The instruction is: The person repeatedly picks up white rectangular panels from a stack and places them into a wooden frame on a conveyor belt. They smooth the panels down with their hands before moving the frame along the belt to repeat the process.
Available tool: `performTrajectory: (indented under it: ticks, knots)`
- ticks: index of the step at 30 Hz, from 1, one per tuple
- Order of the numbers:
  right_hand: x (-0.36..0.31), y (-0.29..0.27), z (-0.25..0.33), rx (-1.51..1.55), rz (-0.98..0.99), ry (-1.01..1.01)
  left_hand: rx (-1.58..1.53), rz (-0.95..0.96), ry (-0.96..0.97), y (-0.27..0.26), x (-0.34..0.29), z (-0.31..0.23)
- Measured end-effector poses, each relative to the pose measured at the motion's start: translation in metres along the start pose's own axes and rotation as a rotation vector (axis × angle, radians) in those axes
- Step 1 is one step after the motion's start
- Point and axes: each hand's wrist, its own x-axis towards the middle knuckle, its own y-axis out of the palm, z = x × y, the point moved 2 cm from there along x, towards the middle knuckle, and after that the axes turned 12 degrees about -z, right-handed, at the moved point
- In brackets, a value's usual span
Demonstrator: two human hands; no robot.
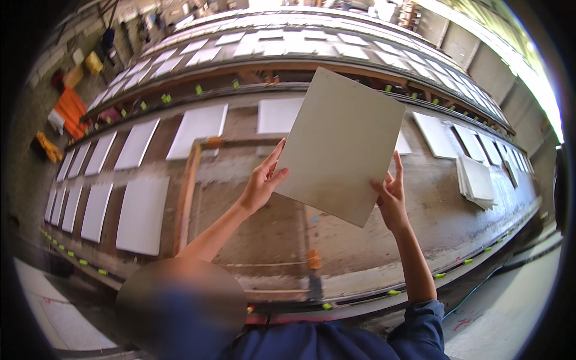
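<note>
A flat, rectangular, pale grey panel [345, 144] is held up and tilted above the long table. Its left edge rests in my left hand [261, 185], thumb on the face towards me and fingers along the side. My right hand [391, 193] grips the lower right edge, its thumb on the same face and a finger pointing up. Beneath the panel, a wooden frame [187, 201] with orange corner pieces lies on the brown tabletop [258, 240]. The raised panel hides part of that frame's right side. A blurred round patch covers the lower part of my left forearm.
White panels [143, 213] lie in rows on the table's left. A fanned stack of white sheets [475, 180] sits on the right, near more panels [434, 135]. Bright green clips [327, 306] line the table edges. Behind stands another table of panels [351, 51].
</note>
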Motion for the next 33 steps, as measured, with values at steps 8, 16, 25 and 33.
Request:
performTrajectory:
  ticks: [8, 16, 25, 33]
  knots:
    - [-0.02, 0.139, -0.092, -0.006, 0.026, 0.138, 0.232, -0.154, -0.297, -0.172, -0.079, 0.018]
    - [-0.065, 0.17, -0.167, -0.111, 0.118, 0.327, 1.094, -0.226, 0.099, -0.237, -0.151, 0.042]
    - [-0.079, 0.177, -0.196, -0.148, 0.11, 0.384, 1.281, -0.288, 0.106, -0.221, -0.163, 0.063]
    - [-0.084, 0.178, -0.206, -0.189, 0.108, 0.356, 1.402, -0.237, 0.116, -0.215, -0.163, 0.065]
